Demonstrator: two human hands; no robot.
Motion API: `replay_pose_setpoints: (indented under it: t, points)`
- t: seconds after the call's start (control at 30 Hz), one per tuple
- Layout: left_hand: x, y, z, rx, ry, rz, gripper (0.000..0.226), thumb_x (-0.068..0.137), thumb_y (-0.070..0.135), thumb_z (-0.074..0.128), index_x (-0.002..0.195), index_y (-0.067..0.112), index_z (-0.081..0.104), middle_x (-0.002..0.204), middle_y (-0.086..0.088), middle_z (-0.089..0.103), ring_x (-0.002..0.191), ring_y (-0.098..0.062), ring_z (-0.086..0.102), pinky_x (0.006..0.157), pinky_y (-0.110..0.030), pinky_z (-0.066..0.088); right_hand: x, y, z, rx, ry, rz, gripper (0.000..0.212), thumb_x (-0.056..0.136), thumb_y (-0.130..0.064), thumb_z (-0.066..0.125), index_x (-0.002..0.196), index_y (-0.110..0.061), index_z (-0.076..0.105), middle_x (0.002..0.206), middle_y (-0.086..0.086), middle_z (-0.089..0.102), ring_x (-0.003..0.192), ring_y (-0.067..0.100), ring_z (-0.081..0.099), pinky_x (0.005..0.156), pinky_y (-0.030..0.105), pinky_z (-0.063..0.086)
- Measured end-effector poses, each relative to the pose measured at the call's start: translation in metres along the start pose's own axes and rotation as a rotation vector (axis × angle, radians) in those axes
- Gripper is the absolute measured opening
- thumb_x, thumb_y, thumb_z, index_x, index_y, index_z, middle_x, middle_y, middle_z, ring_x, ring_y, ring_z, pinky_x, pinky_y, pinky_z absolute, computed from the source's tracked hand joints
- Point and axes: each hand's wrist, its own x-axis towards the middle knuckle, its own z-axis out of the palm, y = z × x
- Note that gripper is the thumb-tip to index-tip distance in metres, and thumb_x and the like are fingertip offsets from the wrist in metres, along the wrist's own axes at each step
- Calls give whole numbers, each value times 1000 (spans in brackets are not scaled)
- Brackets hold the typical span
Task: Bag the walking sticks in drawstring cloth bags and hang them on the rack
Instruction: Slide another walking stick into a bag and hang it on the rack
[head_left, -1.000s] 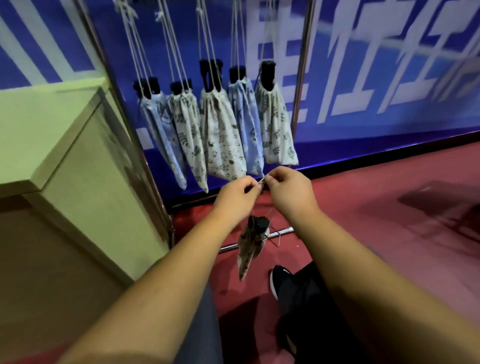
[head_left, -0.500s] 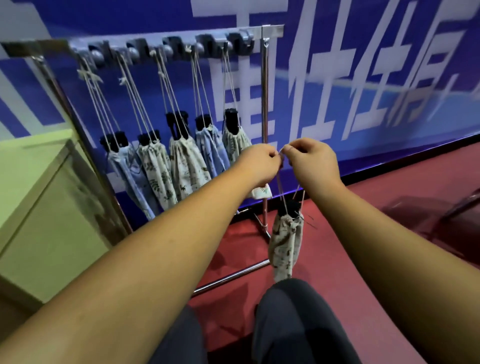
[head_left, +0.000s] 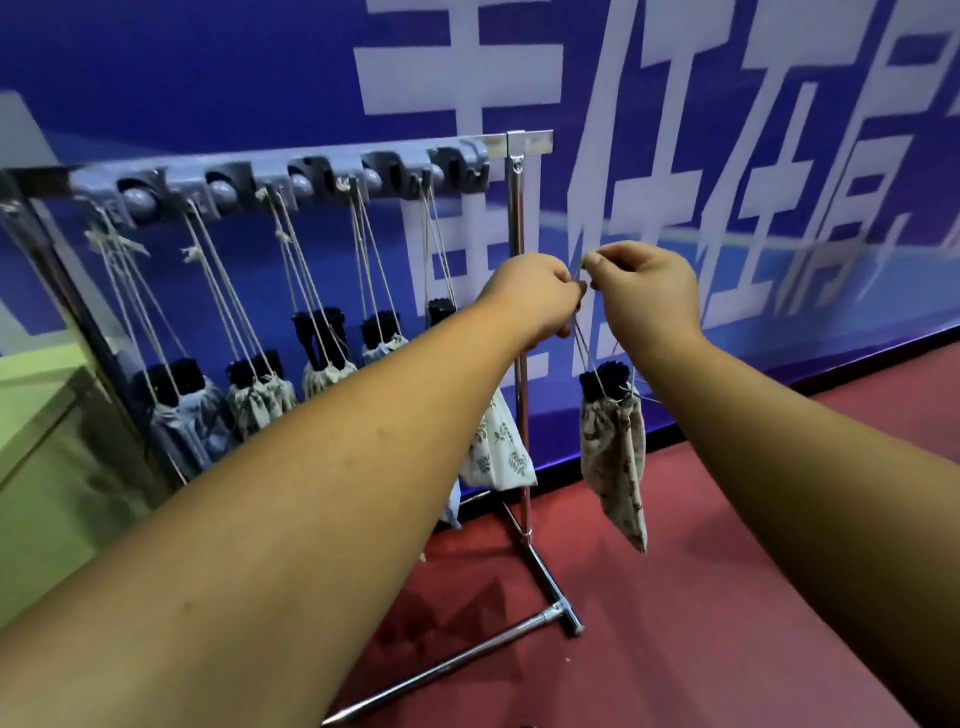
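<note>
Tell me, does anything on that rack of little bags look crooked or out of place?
Nothing stands out. The bags on the rack hang by their strings in a row, dark handles poking out. One more bag dangles from strings pinched by the left hand and right hand, not yet hung.

Five bags hang from the rack; a sixth bag hangs right of its post, beneath both hands.
</note>
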Motion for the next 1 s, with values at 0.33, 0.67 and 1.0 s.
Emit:
replay_pose_setpoints:
  t: [0.33,0.67,1.0]
  points:
    - [53,-31,-51,97,220,-58,43,100,44,55,79,11,74,69,-5,77,67,-31,73,68,-44,67,62,-21,62,75,-139,-24,16,98,-28,70,89,-21,82,84,-1,78,87,15,73,75,33,55]
    - [83,-26,-89,-9,406,-5,31,103,18,46,85,6,68,75,-14,76,52,-29,71,51,-34,61,109,-64,101,144,-112,-108,17,100,-33,69,90,-25,80,82,-11,77,85,10,72,86,44,62]
    - [96,-9,-86,-148,411,-155,12,89,11,50,87,9,62,85,-18,75,71,-37,76,69,-51,67,109,-84,110,304,-233,212,12,90,-5,69,87,-14,76,79,4,72,85,26,72,76,40,66]
